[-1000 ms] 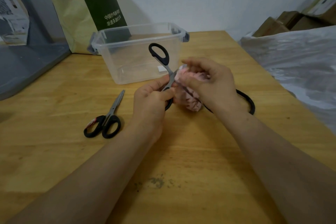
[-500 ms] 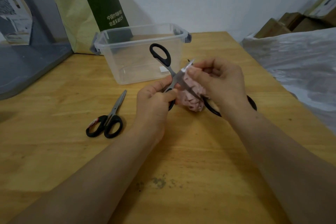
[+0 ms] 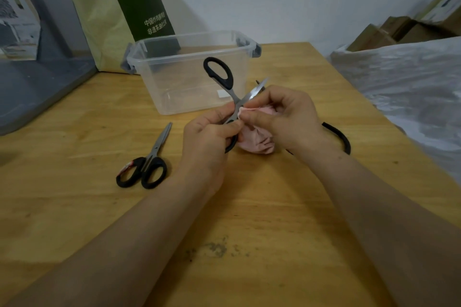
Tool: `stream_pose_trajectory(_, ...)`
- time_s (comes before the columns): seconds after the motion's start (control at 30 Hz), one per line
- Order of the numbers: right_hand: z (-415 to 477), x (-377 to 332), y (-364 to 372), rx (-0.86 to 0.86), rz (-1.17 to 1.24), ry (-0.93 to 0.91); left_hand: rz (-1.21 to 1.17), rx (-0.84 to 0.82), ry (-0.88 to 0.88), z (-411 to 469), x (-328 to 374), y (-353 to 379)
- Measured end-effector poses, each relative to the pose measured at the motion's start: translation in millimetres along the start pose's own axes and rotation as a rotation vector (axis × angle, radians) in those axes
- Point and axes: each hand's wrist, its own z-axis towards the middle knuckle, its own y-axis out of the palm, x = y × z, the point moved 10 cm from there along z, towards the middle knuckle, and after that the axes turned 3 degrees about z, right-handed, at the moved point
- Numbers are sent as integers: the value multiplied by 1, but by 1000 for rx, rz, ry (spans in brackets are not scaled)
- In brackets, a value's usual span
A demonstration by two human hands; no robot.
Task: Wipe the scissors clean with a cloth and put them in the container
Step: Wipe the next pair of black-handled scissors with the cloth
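Back toward the pivot has slid the right hand, pinching the cloth on one blade. Left hand grips the scissors, just before the container. Best to wipe along the flat, fingers off the edge.

scissors: shiny metal | cloth: soft fabric | table: matt wood

left hand: centre frame, grips scissors | right hand: beside it, pinches pink cloth | forearms: from lower corners
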Motion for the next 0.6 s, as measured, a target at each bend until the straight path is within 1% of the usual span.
stream_pose_trajectory(0.17,1,-2,-3,-47,10,12,-51,25,-71,0,-7,-2)
stream_pose_trajectory(0.37,1,-7,-1,-91,-121,-9,-34,57,-99,1,-10,-5)
stream_pose_trajectory(0.47,0,-1,-4,-150,-130,85,-39,66,-100,2,-9,-7)
stream_pose_trajectory(0.53,-2,6,-13,-140,-39,195,-50,94,-82,4,-6,-13)
stream_pose_trajectory(0.6,-5,16,-26,-70,109,308,-52,124,-61,6,-1,-18)
